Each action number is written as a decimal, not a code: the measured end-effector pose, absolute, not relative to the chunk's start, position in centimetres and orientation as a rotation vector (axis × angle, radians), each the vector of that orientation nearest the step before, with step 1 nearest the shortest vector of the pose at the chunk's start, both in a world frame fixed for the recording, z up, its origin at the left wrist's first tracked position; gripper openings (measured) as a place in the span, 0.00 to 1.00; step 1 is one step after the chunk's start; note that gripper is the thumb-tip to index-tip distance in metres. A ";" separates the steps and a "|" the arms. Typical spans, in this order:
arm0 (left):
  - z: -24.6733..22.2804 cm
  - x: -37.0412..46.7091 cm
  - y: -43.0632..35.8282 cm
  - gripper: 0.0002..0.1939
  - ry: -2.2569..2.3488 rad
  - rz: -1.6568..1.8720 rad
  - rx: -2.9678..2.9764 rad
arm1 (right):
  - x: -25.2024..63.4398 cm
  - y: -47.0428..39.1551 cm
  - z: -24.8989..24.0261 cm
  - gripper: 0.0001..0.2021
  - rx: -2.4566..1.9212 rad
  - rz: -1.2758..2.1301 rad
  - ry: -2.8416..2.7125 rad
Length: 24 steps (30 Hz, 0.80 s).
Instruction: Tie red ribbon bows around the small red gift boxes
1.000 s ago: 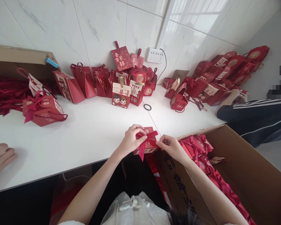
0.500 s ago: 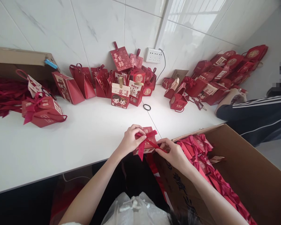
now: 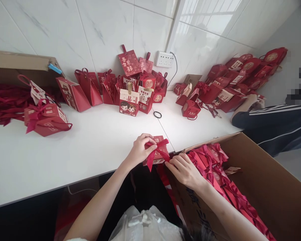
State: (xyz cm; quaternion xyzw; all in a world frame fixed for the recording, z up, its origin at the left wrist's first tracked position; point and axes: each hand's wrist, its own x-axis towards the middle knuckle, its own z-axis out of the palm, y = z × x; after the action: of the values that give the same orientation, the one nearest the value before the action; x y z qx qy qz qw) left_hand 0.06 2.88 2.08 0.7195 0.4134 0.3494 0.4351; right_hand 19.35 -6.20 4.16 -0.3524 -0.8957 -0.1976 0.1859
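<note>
Small red gift box (image 3: pixel 157 154) is sitting at the near edge of the white worktop (image 3: pixel 90 144). Left hand (image 3: pixel 140 149) is pinching the ribbon bow (image 3: pixel 157 148) on top; right hand (image 3: pixel 184 169) is gripping a ribbon tail, probably, since fingertips are partly hidden. Bow looks formed, maybe needs snugging. Cardboard carton (image 3: pixel 261 180) w/ many ribboned boxes is waiting at right; assorted red boxes (image 3: pixel 137 90) are crowding the back wall.

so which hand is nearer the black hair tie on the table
Left. The left hand sits just below the hair tie, on the bowed box; the right hand is lower, by the carton.
</note>
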 end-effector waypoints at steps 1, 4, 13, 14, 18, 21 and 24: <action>2.1 0.1 2.9 0.07 1.031 0.868 1.794 | 19.4 -6.3 4.1 0.11 -1.013 -0.530 -2.512; 2.2 0.1 2.9 0.07 1.034 0.851 1.792 | 19.7 -6.5 4.2 0.09 -1.064 -0.477 -2.464; 2.4 0.1 2.8 0.07 1.040 0.844 1.767 | 19.1 -6.8 5.0 0.10 -1.012 -0.597 -2.481; 2.4 0.1 2.8 0.07 1.042 0.844 1.769 | 19.1 -6.7 4.9 0.10 -1.017 -0.585 -2.492; 2.4 0.1 2.7 0.07 1.038 0.848 1.778 | 19.1 -6.3 4.2 0.13 -1.046 -0.511 -2.535; 2.4 0.1 2.7 0.07 1.044 0.843 1.775 | 19.0 -6.3 4.1 0.13 -1.024 -0.457 -2.547; 2.5 0.1 2.7 0.07 1.040 0.850 1.777 | 18.9 -6.4 4.1 0.14 -1.000 -0.442 -2.547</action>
State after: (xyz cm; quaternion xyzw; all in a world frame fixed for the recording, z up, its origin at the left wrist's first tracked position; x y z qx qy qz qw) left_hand 0.15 2.69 2.46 0.7159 0.4190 0.3426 0.4411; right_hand 18.89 -6.36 4.10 -0.3546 -0.9033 -0.1568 0.1837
